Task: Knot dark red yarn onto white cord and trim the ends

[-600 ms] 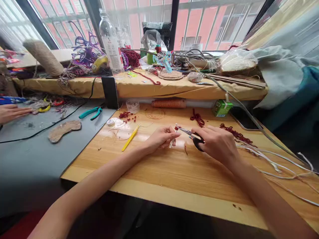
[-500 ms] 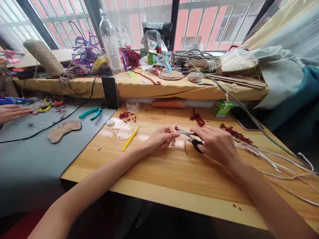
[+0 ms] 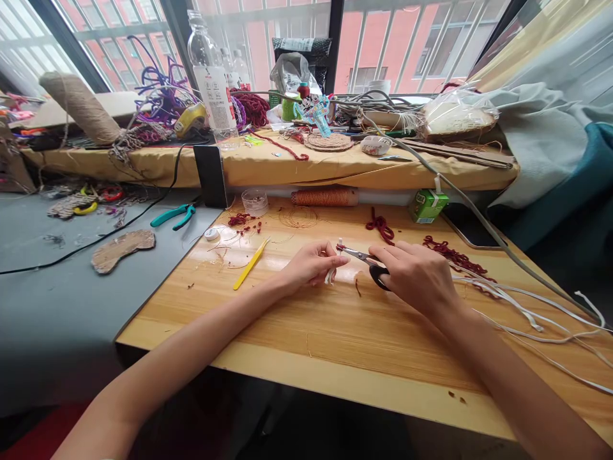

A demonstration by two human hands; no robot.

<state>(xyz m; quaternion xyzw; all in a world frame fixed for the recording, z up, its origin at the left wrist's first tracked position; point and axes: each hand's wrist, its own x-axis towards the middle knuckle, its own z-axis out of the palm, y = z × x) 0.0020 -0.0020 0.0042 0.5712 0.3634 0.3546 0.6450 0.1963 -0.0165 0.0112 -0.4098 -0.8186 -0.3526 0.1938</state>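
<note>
The wooden tabletop (image 3: 287, 326) carries the work. Above its middle, the right hand (image 3: 421, 278) grips the scissors (image 3: 357, 253) by their black handles; how the fingers sit in the loops is partly hidden. The left hand (image 3: 311, 265) is closed in a pinch on a thin white piece (image 3: 330, 275), whose upper end stands up past the fingertips. The scissor tips are at the dark red yarn (image 3: 340, 247) around that upright end.

Farther off, white cords (image 3: 517, 297) lie by the right forearm, a dark red braid (image 3: 457, 259) lies beyond the right hand, and yellow tweezers (image 3: 252, 263) rest to the left. A small loose red strand (image 3: 357, 287) lies below the scissors.

The scissors should feel stiff and fairly light, best held by the 2 handle loops. The white piece looks very light and probably bends easily; a pinch just below the red yarn would steady it while leaving the yarn exposed. The yarn is likely soft and apt to fray or slip under a loose hold.

Compared with the 2 earlier frames, the co-worker's hand at the far left edge is gone, and the scissor blades seem closer together. Both hands keep nearly the same place.
</note>
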